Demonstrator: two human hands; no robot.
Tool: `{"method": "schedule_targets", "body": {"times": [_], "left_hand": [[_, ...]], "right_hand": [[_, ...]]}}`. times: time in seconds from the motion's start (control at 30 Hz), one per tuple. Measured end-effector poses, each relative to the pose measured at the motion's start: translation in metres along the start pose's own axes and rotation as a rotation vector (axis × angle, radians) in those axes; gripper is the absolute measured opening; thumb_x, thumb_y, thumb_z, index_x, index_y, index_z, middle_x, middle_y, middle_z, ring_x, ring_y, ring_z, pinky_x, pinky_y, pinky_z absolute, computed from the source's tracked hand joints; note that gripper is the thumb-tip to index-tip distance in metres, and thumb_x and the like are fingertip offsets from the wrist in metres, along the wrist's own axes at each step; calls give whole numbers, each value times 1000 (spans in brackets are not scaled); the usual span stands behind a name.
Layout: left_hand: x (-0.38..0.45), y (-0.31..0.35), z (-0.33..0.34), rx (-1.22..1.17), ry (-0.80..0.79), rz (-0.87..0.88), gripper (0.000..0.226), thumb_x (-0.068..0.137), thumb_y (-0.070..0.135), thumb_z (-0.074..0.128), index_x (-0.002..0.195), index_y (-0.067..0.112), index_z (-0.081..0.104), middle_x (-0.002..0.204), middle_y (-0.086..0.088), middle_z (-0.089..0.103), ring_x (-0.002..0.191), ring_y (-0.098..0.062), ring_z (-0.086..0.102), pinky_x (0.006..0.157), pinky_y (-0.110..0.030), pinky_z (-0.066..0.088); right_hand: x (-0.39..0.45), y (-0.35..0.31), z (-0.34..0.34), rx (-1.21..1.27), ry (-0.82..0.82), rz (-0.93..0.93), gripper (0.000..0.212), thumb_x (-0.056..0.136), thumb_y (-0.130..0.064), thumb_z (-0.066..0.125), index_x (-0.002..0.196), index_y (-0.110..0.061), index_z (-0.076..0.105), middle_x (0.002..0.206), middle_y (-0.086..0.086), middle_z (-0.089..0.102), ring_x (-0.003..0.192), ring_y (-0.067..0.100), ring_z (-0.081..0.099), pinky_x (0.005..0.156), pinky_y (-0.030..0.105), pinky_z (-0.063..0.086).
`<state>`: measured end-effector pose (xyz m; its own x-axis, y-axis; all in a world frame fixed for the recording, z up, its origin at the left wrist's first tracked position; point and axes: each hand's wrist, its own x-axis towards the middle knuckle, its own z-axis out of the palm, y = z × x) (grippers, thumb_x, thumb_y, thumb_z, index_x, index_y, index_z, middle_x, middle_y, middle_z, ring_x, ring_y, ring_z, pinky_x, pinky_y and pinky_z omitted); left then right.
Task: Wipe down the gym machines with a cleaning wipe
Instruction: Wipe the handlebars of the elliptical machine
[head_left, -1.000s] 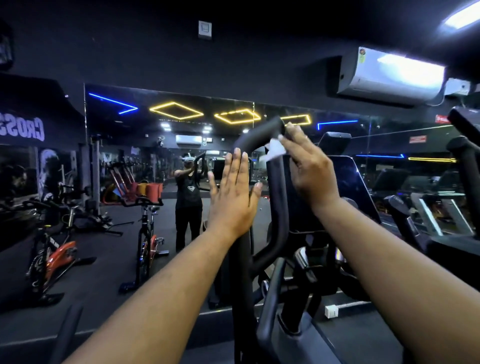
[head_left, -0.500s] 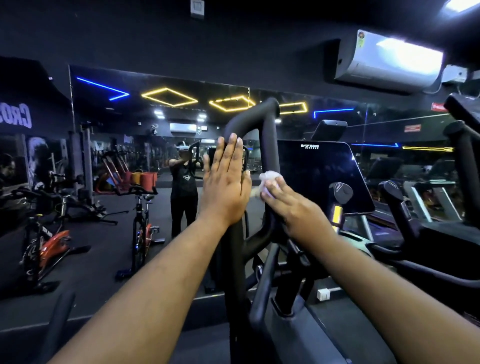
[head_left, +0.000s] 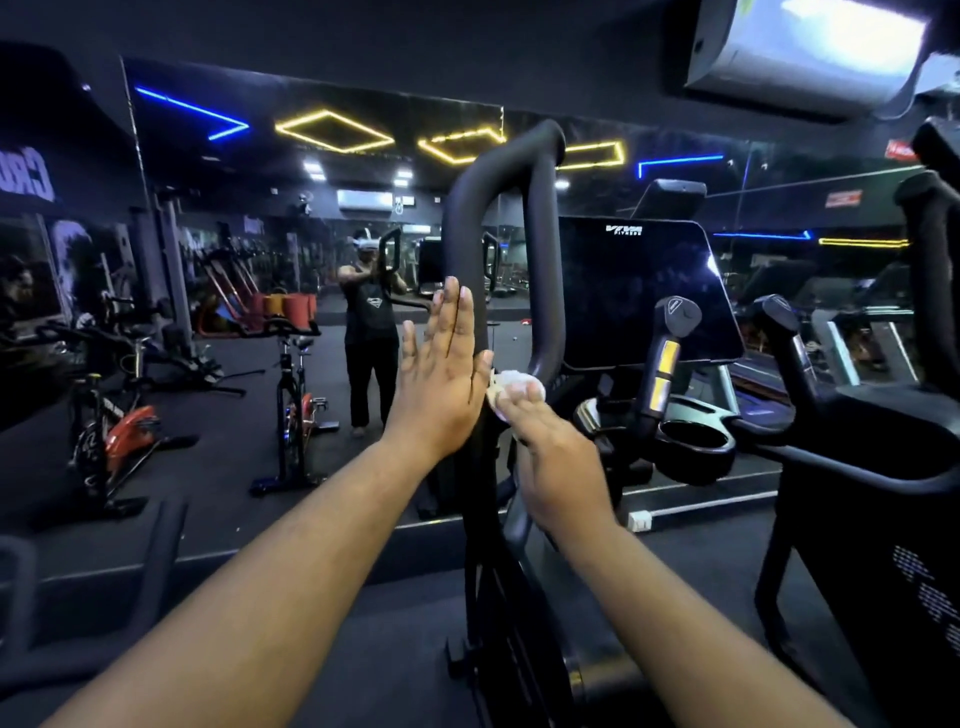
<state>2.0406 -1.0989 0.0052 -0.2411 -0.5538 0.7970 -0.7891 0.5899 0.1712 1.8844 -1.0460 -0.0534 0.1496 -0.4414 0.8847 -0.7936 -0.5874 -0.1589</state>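
Lower now on upright handle loop (head_left: 545, 249): right hand (head_left: 563, 467), wipe (head_left: 511, 387).

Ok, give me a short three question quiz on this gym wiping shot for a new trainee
1. True or false: the left hand grips the handle with curled fingers.
2. Which hand presses the wipe to the handle? A) left B) right C) both
3. Fill in: the wipe sits near the ______ end of the handle loop, level with the bottom of the dark screen.

Key
1. False: its fingers are straight, flat against the left bar.
2. B: the right hand holds the wipe.
3. Lower.
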Motion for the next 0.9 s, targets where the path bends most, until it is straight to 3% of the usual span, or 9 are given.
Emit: {"method": "schedule_targets", "body": {"times": [0.17,0.27,0.37,0.5,0.67,0.8,0.9], "left_hand": [[-9,3,-10,-42,-111,-11,71,108,40,27,159,22,-19,165,9,-31,152,-6,-25,126,-46,-12],[-16,1,-18,-66,-178,3,72,110,34,31,159,25,-20,163,12,-33,152,-6,-25,126,-42,-14],[-22,-8,-25,-108,-217,37,68,111,32,32,160,27,-15,165,14,-28,152,-2,-22,126,-43,-13],[-20,-22,-34,-239,-191,14,64,109,35,32,162,27,-2,167,16,-14,152,3,-15,127,-45,-8],[-20,-27,-35,-229,-213,-12,66,105,44,28,161,29,-2,168,16,-11,152,3,-13,128,-41,-8],[-13,-26,-38,-218,-221,-39,61,110,41,30,162,28,1,168,17,-7,152,5,-8,128,-41,-4],[-16,-25,-41,-133,-253,-18,62,110,39,29,161,29,-4,168,16,-10,152,4,-10,128,-42,-5]], "right_hand": [[-30,-15,24,169,-63,8,51,99,6,42,149,-2,45,159,10,38,151,21,30,124,31,24],[-57,-12,31,138,-79,18,57,98,2,31,155,-2,33,163,11,28,153,19,24,123,30,26],[-68,-12,37,48,-86,-30,60,96,-1,30,156,-1,26,165,13,23,155,22,19,125,42,23],[-42,-13,38,-42,-110,-116,60,97,-7,34,156,-1,27,165,17,25,156,26,16,127,46,13],[-14,-16,37,-191,-108,-192,61,96,-13,37,156,-4,31,165,13,25,155,27,17,125,46,14],[25,-23,32,-276,-109,-216,58,94,-12,34,150,0,41,161,17,33,152,32,25,123,50,25],[10,-20,32,-280,-86,-263,57,93,-5,39,149,1,44,159,19,35,152,33,26,122,46,29]]}}
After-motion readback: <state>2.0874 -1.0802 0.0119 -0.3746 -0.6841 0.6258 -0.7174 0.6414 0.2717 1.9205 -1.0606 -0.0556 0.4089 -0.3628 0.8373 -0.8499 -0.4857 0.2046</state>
